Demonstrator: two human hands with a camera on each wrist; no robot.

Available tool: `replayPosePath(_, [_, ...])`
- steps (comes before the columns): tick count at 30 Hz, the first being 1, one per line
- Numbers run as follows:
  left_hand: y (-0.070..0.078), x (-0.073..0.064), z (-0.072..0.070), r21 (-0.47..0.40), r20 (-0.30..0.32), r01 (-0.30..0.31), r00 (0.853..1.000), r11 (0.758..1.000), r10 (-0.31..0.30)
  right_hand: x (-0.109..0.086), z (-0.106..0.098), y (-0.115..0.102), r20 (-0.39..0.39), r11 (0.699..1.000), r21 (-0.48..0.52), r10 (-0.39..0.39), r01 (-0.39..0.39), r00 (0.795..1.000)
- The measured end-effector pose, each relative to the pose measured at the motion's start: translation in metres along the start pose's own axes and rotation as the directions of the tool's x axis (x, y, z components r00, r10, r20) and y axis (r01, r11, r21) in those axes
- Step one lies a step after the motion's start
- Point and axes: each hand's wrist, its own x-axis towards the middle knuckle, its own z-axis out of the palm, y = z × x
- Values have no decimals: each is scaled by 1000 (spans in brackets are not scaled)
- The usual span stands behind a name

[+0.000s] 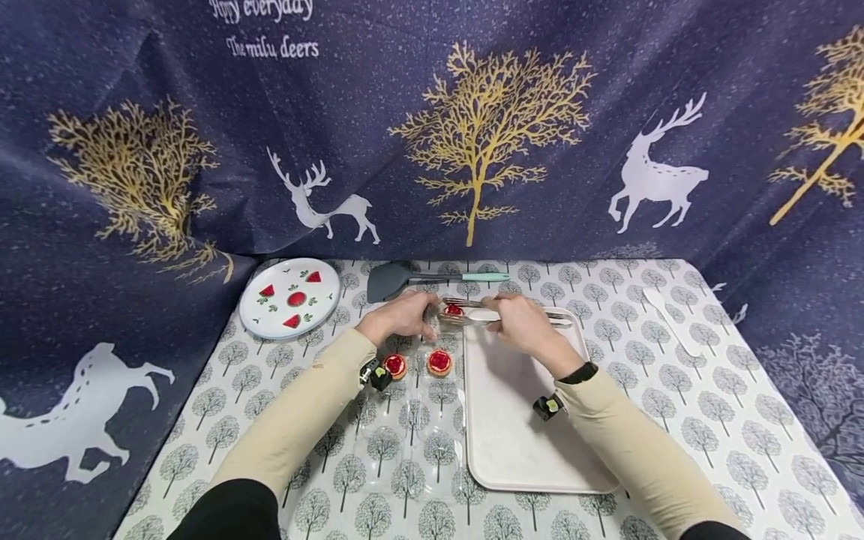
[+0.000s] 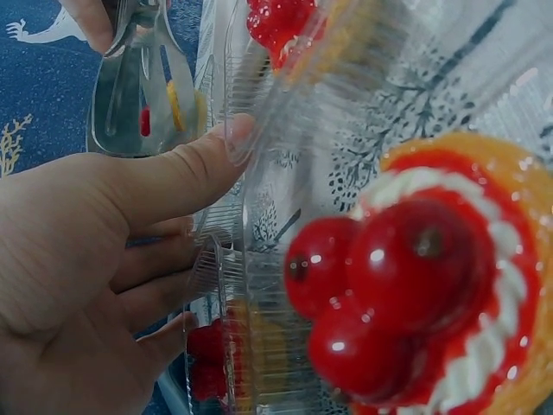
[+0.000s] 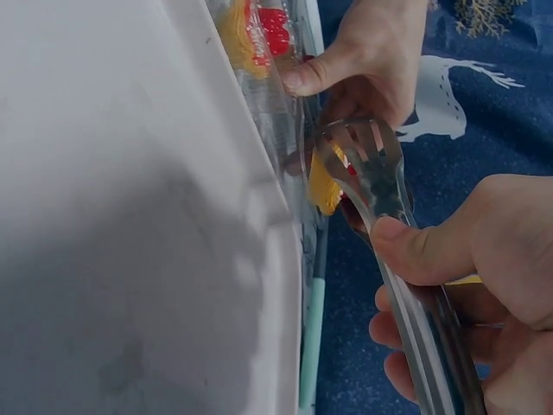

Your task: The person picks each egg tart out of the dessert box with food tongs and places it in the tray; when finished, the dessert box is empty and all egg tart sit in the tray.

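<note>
My left hand (image 1: pixel 403 315) pinches the rim of a clear plastic container (image 2: pixel 259 186), thumb on the inner side and fingers outside. My right hand (image 1: pixel 523 326) grips metal tongs (image 3: pixel 406 285), whose slotted ends lie around a small fruit tart (image 3: pixel 325 186) at the container's far end. Two tarts show in the container in the head view, a left tart (image 1: pixel 394 366) and a right tart (image 1: pixel 439 363), each topped with red berries. Close up in the left wrist view, a tart (image 2: pixel 389 277) shows white cream under its berries. Another tart (image 2: pixel 238 354) is partly hidden behind the plastic.
A white rectangular tray (image 1: pixel 506 450) lies right of the container, beneath my right forearm. At the back left is a round plate (image 1: pixel 320 300) with watermelon prints. A spatula (image 1: pixel 432 277) lies behind my hands. A white utensil (image 1: pixel 671 319) rests at the right.
</note>
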Motion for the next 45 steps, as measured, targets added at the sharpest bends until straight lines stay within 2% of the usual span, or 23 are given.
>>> replayPosePath(8, [2,-2,-2,-1,17,29,999,1000,-29,-7,-8,7,-17,1000,0,13,-13,1000])
replayPosePath(15, [4,-2,-2,7,22,28,999,1000,-28,-15,-14,14,-36,1000,8,18,-18,999])
replayPosePath(23, [2,-2,0,-15,27,29,999,999,-29,-22,-12,25,-12,997,34,70,-70,997])
replayPosePath(35, [1,-1,0,-35,25,29,999,999,-28,-32,-11,38,-42,997,-10,71,-71,997])
replayPosePath(45, [2,-1,0,-3,25,36,999,999,-36,-41,-9,44,-53,996,-18,89,-90,995])
